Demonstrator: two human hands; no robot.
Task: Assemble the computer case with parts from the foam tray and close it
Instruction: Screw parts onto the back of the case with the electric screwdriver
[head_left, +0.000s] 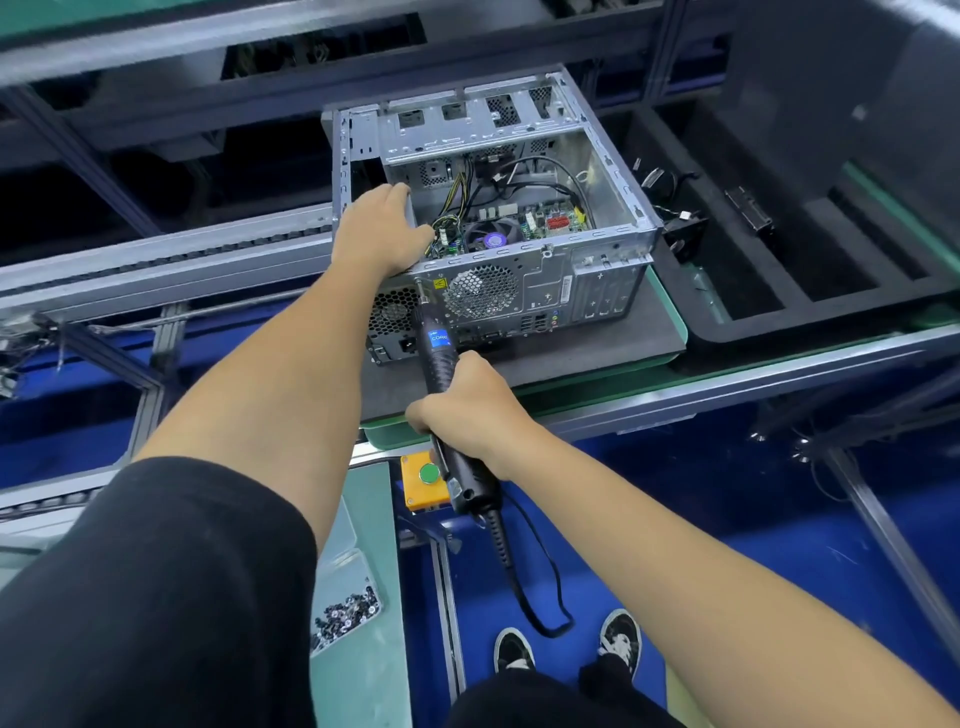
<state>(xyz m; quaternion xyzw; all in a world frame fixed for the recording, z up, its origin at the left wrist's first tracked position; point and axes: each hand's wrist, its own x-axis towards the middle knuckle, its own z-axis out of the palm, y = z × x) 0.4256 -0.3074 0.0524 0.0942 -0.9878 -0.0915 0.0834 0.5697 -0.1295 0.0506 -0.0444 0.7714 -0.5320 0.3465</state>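
Observation:
An open silver computer case (597, 260) lies on a dark pad, its inside facing up, with the motherboard, a fan and cables showing. My left hand (379, 231) lies on the case's near left corner, over the power supply, fingers reaching onto its top. My right hand (467, 410) grips a black electric screwdriver (439, 358). The tool's bit touches the rear panel near the left top edge, beside the round fan grille. A black foam tray (810, 291) sits to the right, holding a small fan with cables and a metal bracket.
A yellow box with a green button (427, 480) hangs under the table edge. A clear bin of small screws (345, 613) sits at the lower left. The conveyor rail (156, 260) runs off to the left. The screwdriver's cord loops down toward my shoes.

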